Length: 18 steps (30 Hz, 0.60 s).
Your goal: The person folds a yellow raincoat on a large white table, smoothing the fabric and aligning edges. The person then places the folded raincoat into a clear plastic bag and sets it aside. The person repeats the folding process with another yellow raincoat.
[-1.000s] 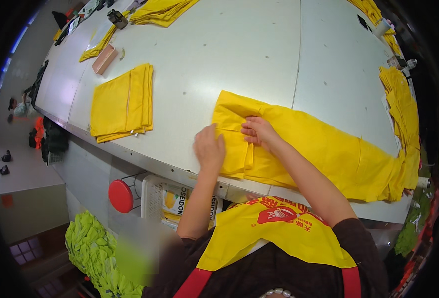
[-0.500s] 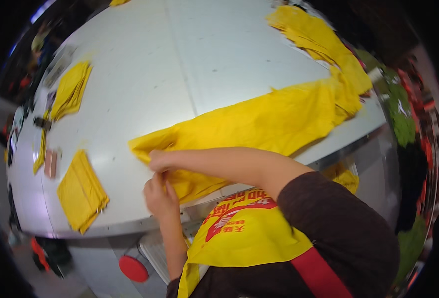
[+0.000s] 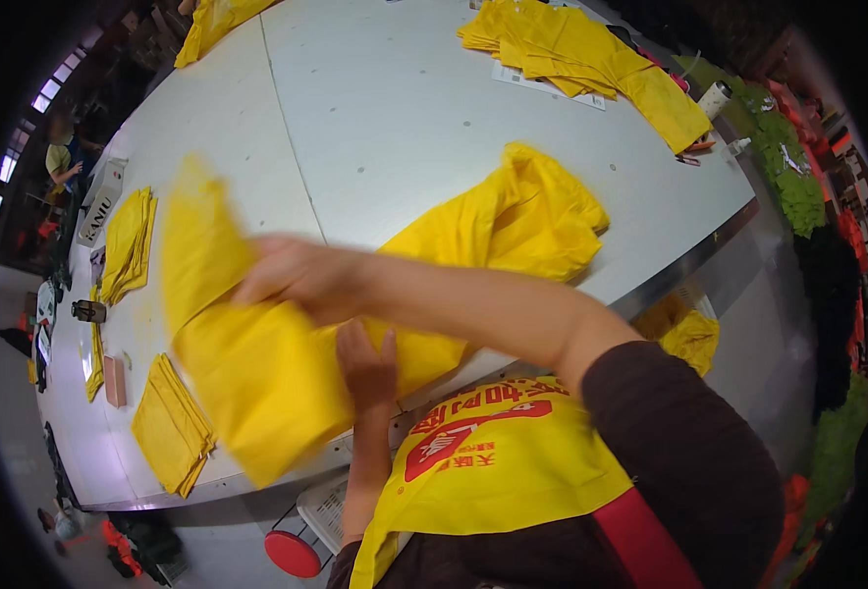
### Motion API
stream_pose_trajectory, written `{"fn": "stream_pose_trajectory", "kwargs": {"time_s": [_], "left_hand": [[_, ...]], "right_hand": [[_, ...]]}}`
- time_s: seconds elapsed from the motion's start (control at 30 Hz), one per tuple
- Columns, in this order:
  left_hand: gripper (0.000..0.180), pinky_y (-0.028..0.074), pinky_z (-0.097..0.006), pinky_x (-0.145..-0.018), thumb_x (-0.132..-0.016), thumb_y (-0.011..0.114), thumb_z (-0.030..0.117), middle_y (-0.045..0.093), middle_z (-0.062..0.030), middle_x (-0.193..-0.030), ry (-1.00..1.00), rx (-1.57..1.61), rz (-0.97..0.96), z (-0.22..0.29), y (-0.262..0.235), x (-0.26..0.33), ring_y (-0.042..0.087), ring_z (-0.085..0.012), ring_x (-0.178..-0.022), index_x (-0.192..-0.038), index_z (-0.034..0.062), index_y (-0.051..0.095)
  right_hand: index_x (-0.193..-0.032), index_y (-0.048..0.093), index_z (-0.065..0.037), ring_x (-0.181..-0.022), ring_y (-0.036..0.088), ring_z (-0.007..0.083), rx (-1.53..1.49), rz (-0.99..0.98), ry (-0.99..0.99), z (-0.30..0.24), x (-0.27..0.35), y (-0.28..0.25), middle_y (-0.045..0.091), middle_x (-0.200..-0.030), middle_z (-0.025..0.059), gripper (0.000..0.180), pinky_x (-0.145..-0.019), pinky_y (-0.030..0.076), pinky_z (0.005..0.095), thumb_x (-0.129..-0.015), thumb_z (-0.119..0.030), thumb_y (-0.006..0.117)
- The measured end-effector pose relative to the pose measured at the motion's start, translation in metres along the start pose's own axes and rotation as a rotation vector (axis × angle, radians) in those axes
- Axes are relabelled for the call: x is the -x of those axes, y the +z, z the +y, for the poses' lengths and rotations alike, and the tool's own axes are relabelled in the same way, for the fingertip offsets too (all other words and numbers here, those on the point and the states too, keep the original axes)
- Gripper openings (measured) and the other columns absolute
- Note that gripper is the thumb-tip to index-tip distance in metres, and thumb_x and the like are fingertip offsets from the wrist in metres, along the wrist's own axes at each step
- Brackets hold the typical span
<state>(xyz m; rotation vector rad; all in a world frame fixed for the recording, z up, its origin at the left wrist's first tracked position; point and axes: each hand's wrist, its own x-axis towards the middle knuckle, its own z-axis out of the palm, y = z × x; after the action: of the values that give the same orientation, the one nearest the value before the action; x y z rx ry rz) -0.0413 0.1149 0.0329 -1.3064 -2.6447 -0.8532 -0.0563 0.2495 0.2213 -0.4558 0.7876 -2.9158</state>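
A long piece of yellow cloth (image 3: 257, 383) lies across the near part of the white table, its left end lifted and blurred by motion. My right hand (image 3: 301, 278) is closed on this raised end, reaching across from the right over the cloth. Below it, my left hand (image 3: 367, 368) rests against the cloth near the table's front edge, fingers stretched out and thumb apart. The far right end of the cloth is bunched into loose folds on the tabletop.
Folded yellow cloths (image 3: 172, 427) lie at the near left beside a small pinkish block (image 3: 114, 381). Another yellow stack (image 3: 127, 245) sits farther back, near a dark cylindrical object (image 3: 88, 311). A fanned yellow pile (image 3: 552, 49) is at the far right. A red stool (image 3: 293, 555) stands below the table.
My right hand has swung the cloth's left end up and leftward. The cloth's right end has pulled away from the pile at the far right. My left hand has shifted slightly right.
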Motion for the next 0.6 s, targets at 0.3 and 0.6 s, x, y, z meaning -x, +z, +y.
{"fn": "stream_pose_trajectory", "kwargs": {"time_s": [0.3, 0.6], "left_hand": [[0.023, 0.043, -0.042, -0.08, -0.075, 0.06, 0.013, 0.059, -0.0213, -0.1, -0.055, -0.159, 0.064, -0.011, 0.009, 0.003, 0.054, -0.0375, -0.097, -0.095, 0.0017, 0.062], [0.024, 0.043, -0.042, -0.081, -0.075, 0.06, 0.015, 0.059, -0.0209, -0.101, -0.106, -0.194, 0.087, 0.006, 0.021, 0.006, 0.053, -0.0371, -0.098, -0.095, 0.0019, 0.062]], "right_hand": [[-0.119, 0.049, -0.001, -0.092, 0.058, 0.0174, 0.647, 1.043, 0.222, -0.113, 0.295, -0.174, 0.058, -0.107, 0.0089, 0.046, -0.078, 0.048, 0.0275, -0.073, 0.006, 0.044], [-0.117, 0.052, -0.002, -0.104, 0.054, 0.0194, 1.069, 0.959, 0.16, -0.119, 0.317, -0.215, 0.058, -0.112, 0.01, 0.037, -0.085, 0.044, 0.0299, -0.08, -0.003, 0.048]]}}
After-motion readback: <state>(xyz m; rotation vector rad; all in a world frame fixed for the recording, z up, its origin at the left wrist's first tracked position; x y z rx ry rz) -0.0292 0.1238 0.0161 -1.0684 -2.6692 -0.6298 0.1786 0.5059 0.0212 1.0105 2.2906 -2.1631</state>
